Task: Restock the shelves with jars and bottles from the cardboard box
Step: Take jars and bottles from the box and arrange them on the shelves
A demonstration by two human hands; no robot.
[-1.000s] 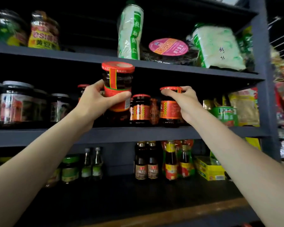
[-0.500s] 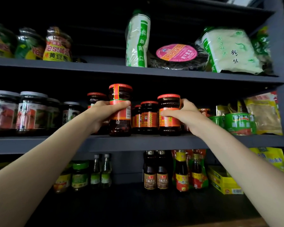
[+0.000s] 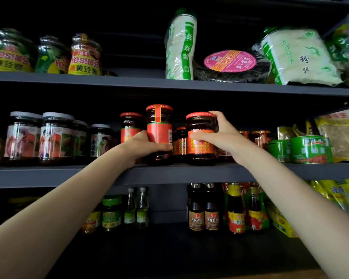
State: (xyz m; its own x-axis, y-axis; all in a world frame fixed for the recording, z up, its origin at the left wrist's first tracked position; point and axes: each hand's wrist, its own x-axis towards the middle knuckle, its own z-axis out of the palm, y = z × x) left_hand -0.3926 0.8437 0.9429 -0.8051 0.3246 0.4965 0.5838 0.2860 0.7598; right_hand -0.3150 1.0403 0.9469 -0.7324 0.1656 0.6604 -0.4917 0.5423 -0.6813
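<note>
Two dark sauce jars with red lids and orange-red labels stand upright on the middle shelf [image 3: 69, 174]. My left hand [image 3: 143, 146] grips the taller jar [image 3: 159, 127] low around its body. My right hand [image 3: 220, 135] holds the shorter jar [image 3: 199, 146] from its right side, thumb across the label and fingers over the lid's edge. More red-lidded jars [image 3: 130, 127] stand just behind and between them. The cardboard box is out of view.
White-lidded jars [image 3: 54, 137] fill the middle shelf's left, green cans [image 3: 308, 150] its right. Yellow-labelled jars [image 3: 85, 57] and noodle packs [image 3: 298, 55] sit on the top shelf [image 3: 129, 79]. Sauce and oil bottles [image 3: 204, 210] stand below, with dark bare shelf in front.
Both jars came down from mid-air and moved in onto the middle shelf. My left hand slid lower on its jar; my right hand shifted from the lid to the jar's side.
</note>
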